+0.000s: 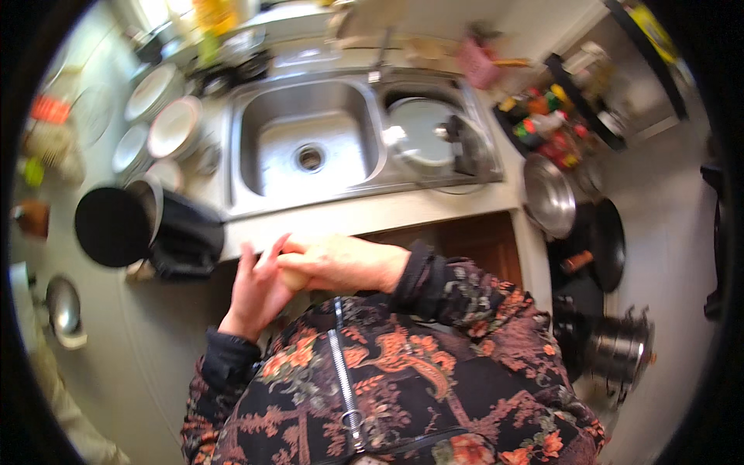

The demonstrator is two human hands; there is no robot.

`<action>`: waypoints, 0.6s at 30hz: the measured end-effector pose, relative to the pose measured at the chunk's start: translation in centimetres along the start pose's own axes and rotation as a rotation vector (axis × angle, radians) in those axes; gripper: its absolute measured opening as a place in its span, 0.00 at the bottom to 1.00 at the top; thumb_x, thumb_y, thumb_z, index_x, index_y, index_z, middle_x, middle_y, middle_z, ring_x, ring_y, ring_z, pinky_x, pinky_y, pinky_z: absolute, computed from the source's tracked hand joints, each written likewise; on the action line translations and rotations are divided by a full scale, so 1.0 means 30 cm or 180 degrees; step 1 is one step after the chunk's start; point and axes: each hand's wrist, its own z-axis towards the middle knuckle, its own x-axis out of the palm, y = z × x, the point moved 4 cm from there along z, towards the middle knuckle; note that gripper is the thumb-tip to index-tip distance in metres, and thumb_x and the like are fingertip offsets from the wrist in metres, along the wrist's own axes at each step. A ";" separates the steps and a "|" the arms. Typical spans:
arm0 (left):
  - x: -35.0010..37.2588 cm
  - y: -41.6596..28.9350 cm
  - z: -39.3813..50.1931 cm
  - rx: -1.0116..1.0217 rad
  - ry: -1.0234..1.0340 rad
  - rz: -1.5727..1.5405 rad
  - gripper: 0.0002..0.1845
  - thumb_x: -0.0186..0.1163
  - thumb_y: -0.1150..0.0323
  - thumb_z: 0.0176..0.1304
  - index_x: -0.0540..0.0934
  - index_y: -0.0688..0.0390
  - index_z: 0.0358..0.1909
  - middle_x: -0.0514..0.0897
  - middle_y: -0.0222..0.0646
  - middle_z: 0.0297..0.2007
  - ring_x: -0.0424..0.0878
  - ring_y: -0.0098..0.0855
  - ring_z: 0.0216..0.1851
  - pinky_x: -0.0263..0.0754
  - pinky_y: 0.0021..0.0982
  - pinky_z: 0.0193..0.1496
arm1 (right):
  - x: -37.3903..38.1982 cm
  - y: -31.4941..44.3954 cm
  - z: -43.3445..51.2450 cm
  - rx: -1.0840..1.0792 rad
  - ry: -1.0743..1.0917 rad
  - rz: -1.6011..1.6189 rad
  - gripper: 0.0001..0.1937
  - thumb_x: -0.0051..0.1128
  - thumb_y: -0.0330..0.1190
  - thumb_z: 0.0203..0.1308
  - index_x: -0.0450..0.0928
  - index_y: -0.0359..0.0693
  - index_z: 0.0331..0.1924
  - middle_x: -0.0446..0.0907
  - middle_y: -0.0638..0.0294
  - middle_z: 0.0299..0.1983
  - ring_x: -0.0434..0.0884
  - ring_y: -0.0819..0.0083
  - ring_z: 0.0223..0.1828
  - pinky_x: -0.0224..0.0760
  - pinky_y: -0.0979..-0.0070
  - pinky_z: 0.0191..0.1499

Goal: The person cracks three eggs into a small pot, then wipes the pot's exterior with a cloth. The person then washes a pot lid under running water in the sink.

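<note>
In front of my chest, my left hand [256, 293] is turned palm up with its fingers apart. My right hand [337, 261] lies across that palm, fingers curled. A small pale rounded lump [294, 279] shows between the two hands, partly covered by the right fingers; what it is made of cannot be told. Both hands are just off the counter's front edge [314, 221], below the stainless steel sink [308, 133]. Left of them stands a black container [189, 229] with its round black lid [111, 226] swung aside.
Stacked white bowls [174, 128] stand left of the sink. A glass pot lid [427, 131] covers part of the smaller right basin. To the right are a metal bowl [549, 195], a black pan [610, 244], a steel pot [619, 349] and several condiment bottles [540, 119].
</note>
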 end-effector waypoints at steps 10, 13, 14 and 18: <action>0.176 0.189 0.445 -0.0317 -0.0028 0.0753 0.42 0.31 0.34 0.66 0.66 0.62 0.61 0.75 0.50 0.52 0.76 0.44 0.50 0.71 0.42 0.55 | -0.816 -0.386 -0.850 0.1822 -0.3312 0.1629 0.23 0.64 0.31 0.51 0.65 0.41 0.49 0.77 0.56 0.39 0.80 0.73 0.34 0.77 0.79 0.34; 0.134 0.186 0.406 -0.0263 0.0213 0.0817 0.41 0.32 0.34 0.66 0.67 0.62 0.60 0.76 0.49 0.50 0.77 0.42 0.48 0.73 0.41 0.53 | -0.915 -0.438 -1.089 0.2203 -0.4347 0.0812 0.20 0.63 0.30 0.52 0.67 0.39 0.47 0.77 0.58 0.36 0.79 0.76 0.25 0.73 0.81 0.26; 0.104 0.191 0.394 -0.0253 -0.0135 0.0884 0.41 0.32 0.34 0.66 0.68 0.62 0.59 0.77 0.47 0.49 0.78 0.41 0.47 0.74 0.40 0.51 | -0.941 -0.473 -1.179 0.2806 -0.4576 0.0591 0.19 0.62 0.30 0.52 0.68 0.38 0.46 0.77 0.59 0.35 0.78 0.76 0.25 0.73 0.81 0.25; 0.066 0.257 0.428 -0.0337 -0.0563 0.0845 0.36 0.36 0.38 0.68 0.69 0.62 0.57 0.77 0.46 0.49 0.78 0.40 0.47 0.75 0.40 0.49 | -1.004 -0.665 -1.579 0.3898 -0.4914 0.0834 0.11 0.62 0.29 0.52 0.72 0.41 0.39 0.75 0.67 0.25 0.73 0.81 0.19 0.67 0.84 0.20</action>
